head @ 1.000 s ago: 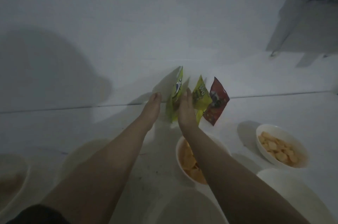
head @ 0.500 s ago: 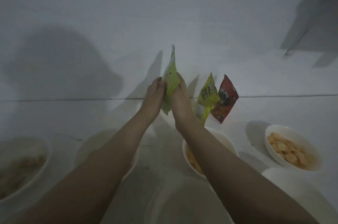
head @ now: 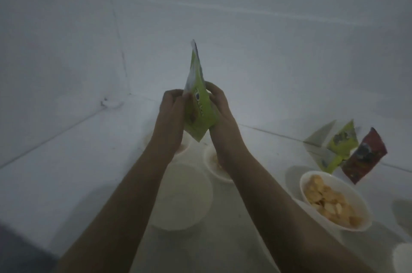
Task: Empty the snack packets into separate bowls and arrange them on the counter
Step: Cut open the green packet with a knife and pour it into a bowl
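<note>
Hands curled on green packet (head: 199, 114), left hand (head: 172, 108) and right hand (head: 219, 105) gripping opposite edges

Dim, bluish, grainy frame, soft throughout; wide-angle bending at the edges; upright yellow-green foil snack packet (head: 340, 139) throws a grey shadow leftward onto the white counter (head: 66, 172).

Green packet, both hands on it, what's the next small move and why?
Probably tear the top open. Both the left hand and the right hand grip the green packet upright above the counter, and it looks still sealed. An empty white bowl sits just below, ready for pouring.
</note>
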